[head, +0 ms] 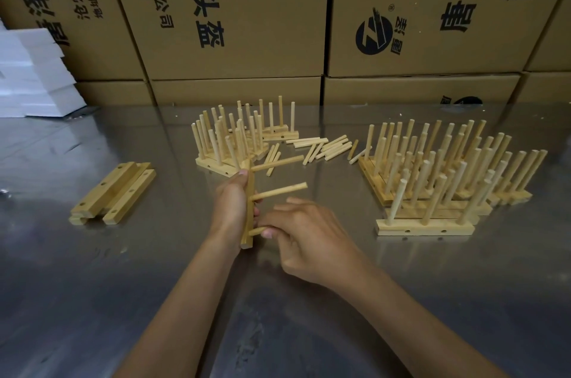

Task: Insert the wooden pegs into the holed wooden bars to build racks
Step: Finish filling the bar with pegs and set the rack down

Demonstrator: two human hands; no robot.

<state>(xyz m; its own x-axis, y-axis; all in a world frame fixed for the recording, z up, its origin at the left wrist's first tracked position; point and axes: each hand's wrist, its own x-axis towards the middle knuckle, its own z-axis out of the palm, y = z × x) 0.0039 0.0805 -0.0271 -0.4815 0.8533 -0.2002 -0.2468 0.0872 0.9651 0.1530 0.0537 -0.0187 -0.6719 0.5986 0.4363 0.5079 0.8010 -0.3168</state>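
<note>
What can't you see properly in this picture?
- Third peg, head view: the right hand covers most of it, so its length and its fit in the bar are unclear.
- Bar: the left hand hides its far side.
- Finished racks: pegs overlap, too crowded to count.
- Boxes: print cut off by the top edge.

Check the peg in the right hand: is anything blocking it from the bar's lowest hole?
Nothing visible blocks it. The right hand pinches the peg with its tip already at the bar, which the left hand grips; the two upper pegs sit clear above.
</note>
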